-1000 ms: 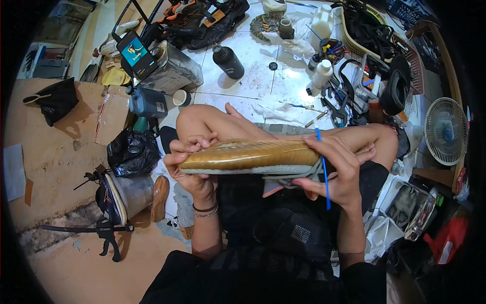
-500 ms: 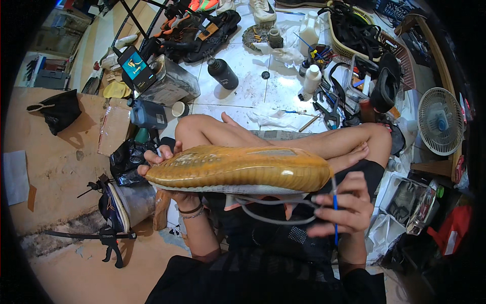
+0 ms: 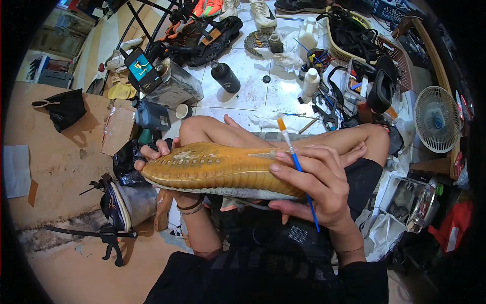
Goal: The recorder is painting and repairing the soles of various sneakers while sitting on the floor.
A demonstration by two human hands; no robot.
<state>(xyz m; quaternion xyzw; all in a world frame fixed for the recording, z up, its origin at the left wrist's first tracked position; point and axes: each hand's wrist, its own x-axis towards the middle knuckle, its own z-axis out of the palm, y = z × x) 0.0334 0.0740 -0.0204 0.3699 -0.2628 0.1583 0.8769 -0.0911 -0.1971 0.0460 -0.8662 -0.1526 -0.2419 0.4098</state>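
Note:
A shoe (image 3: 217, 169) with an amber-brown, ribbed sole lies on its side above my lap, the sole turned up and away from me. My left hand (image 3: 161, 149) grips its left end, fingers over the sole and palm beneath. Around the right end my right hand (image 3: 326, 190) is closed, fingers on the sole and thumb underneath. Between those fingers sits a thin paintbrush (image 3: 297, 164) with a blue handle, its orange-brown bristles pointing up and away. Most of the shoe's upper is hidden beneath the sole.
Ahead on the white tiles stand a black bottle (image 3: 225, 77), a white bottle (image 3: 311, 82) and several pliers (image 3: 326, 114). A phone (image 3: 142, 70) leans on a metal can (image 3: 177, 88) at left. To the right are a fan (image 3: 437, 119) and a basket (image 3: 331, 38). A clamp (image 3: 109, 235) lies lower left.
My right hand has moved left onto the shoe's right end and now grips it too. The brush has swung so its bristles point up. The shoe has tilted slightly, its right end lower.

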